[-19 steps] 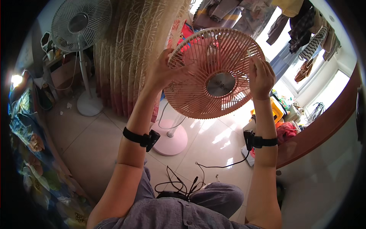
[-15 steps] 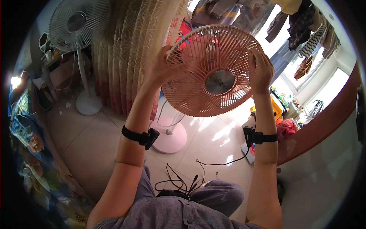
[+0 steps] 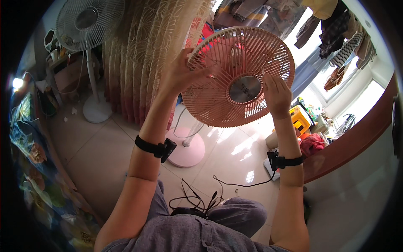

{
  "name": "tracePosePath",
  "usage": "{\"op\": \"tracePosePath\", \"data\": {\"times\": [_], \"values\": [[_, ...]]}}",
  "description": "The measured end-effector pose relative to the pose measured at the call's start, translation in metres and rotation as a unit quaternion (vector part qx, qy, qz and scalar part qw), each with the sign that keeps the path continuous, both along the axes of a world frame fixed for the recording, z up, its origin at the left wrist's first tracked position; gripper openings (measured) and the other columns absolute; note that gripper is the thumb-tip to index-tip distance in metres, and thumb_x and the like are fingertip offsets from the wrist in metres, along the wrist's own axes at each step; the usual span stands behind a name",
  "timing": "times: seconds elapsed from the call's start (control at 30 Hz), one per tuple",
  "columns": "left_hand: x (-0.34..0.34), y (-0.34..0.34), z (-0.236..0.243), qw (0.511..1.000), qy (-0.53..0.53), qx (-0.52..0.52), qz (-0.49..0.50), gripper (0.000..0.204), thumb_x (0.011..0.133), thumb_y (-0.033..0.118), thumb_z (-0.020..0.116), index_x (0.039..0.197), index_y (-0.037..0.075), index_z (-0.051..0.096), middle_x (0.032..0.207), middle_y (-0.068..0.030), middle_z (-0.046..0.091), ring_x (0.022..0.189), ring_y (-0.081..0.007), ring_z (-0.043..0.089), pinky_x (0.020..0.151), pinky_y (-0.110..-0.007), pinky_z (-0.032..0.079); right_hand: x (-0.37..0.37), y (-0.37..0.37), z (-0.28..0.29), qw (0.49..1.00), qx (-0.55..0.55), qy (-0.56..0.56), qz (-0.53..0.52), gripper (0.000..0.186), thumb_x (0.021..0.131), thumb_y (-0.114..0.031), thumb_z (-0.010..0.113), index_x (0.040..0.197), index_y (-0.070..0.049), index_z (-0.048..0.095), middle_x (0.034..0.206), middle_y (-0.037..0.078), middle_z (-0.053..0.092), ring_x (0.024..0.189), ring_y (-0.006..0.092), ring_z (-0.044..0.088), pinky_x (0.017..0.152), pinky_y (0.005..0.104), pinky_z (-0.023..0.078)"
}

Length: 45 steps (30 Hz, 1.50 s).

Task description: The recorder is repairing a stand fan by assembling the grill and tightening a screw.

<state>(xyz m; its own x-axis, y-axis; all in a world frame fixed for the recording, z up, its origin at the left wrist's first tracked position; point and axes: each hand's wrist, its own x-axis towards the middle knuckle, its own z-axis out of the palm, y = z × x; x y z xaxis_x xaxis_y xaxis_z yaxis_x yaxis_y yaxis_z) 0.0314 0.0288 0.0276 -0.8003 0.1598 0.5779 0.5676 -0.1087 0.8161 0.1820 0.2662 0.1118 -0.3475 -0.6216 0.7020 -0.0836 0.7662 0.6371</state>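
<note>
Right hand (image 3: 278, 95) has shifted left since the earlier frame, from the right rim in over the face of the pink, round, slatted plastic fan grille (image 3: 222, 107); left hand (image 3: 176, 74) sits about where it was. Key relation: round silver hub cap (image 3: 244, 89) lies just left and slightly nearer of the right fingertips, so right hand is closer to it than left. Grille is a disc, no long axis; slats run outward from the hub, front facing the person. Right thumb and fingers are pressed together, pinching a thin pale sliver (image 3: 263, 71), too small to ID. It points to the far side; can't tell if it touches the slats. Left hand clasps the left rim, thumb laid across the front, other fingers around the edge, partly hidden. Grille stands above a round pink base (image 3: 186, 152), just right of a beige-to-red patterned fabric curtain (image 3: 134, 63).
</note>
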Motion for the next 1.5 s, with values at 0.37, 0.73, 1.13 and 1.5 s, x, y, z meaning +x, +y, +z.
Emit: {"op": "tracePosePath", "data": {"times": [0.37, 0.73, 1.13, 1.5], "values": [[-0.001, 0.003, -0.003, 1.000, 0.016, 0.007, -0.013, 0.098, 0.054, 0.060, 0.082, 0.128, 0.004, 0.051, 0.101, -0.0161, 0.066, 0.096, -0.0245, 0.064, 0.081, -0.036, 0.048, -0.011, 0.007, 0.042, 0.991, -0.133, 0.015, 0.000, 0.010, 0.085, -0.013, 0.066, 0.093, -0.008, 0.064, 0.072, 0.008, 0.066, 0.064, 0.0235, 0.065, 0.059, 0.0325, 0.051], [-0.001, 0.001, -0.002, 1.000, 0.023, -0.010, 0.007, 0.099, 0.052, 0.060, 0.082, 0.127, 0.005, 0.051, 0.102, -0.0147, 0.066, 0.095, -0.0235, 0.065, 0.082, -0.036, 0.048, 0.003, -0.015, 0.059, 0.933, -0.348, -0.071, 0.057, 0.019, 0.093, -0.019, 0.059, 0.098, -0.001, 0.063, 0.074, 0.007, 0.068, 0.068, 0.0115, 0.066, 0.061, 0.0243, 0.049], [0.010, -0.006, 0.005, 0.999, -0.022, -0.013, -0.036, 0.082, 0.063, 0.037, 0.085, 0.129, 0.005, 0.050, 0.119, -0.0147, 0.059, 0.114, -0.0243, 0.056, 0.096, -0.036, 0.042, -0.018, -0.017, 0.053, 0.862, -0.482, -0.124, 0.096, 0.017, 0.093, -0.015, 0.058, 0.097, 0.001, 0.065, 0.072, 0.005, 0.068, 0.062, 0.0083, 0.063, 0.057, 0.0211, 0.049], [0.009, -0.006, 0.004, 1.000, -0.001, -0.018, -0.018, 0.085, 0.062, 0.040, 0.085, 0.130, 0.003, 0.049, 0.120, -0.0164, 0.058, 0.114, -0.0256, 0.055, 0.096, -0.037, 0.042, -0.012, -0.003, 0.045, 0.830, -0.503, -0.140, 0.197, 0.022, 0.098, -0.017, 0.051, 0.099, 0.002, 0.062, 0.081, 0.008, 0.069, 0.073, 0.0112, 0.066, 0.066, 0.0234, 0.054]]}}
